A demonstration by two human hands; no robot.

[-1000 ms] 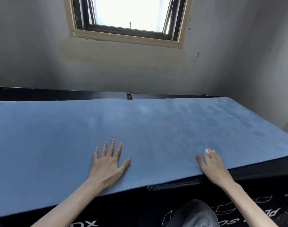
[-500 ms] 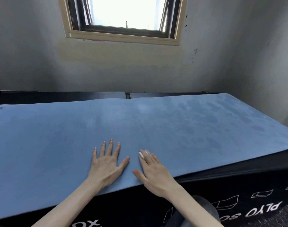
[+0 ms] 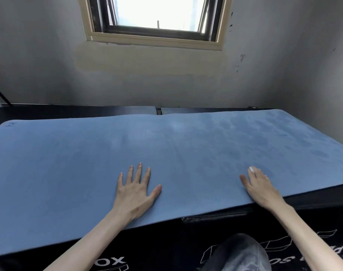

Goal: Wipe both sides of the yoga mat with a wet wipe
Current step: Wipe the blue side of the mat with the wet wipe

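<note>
Blue mat (image 3: 73,173) lies flat on the black boxes (image 3: 313,200); my left hand (image 3: 136,189) splays out pinning it, right hand (image 3: 259,187) pressing a wipe (image 3: 251,169) under flat fingers.

Matt, suede-like blue yoga mat (image 3: 88,163)

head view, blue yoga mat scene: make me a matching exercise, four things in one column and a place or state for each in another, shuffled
Things:
1. blue yoga mat
2. left hand
3. right hand
4. cream-framed window

Places or states:
A. high on the grey wall, bright with daylight
B. fingers spread flat, near the middle of the mat's near edge
C. laid out flat over the black surface, darker damp-looking patches at its right end
D. on the mat nearer its right end, something white under the fingertips

Pairs: 1-C, 2-B, 3-D, 4-A
</note>
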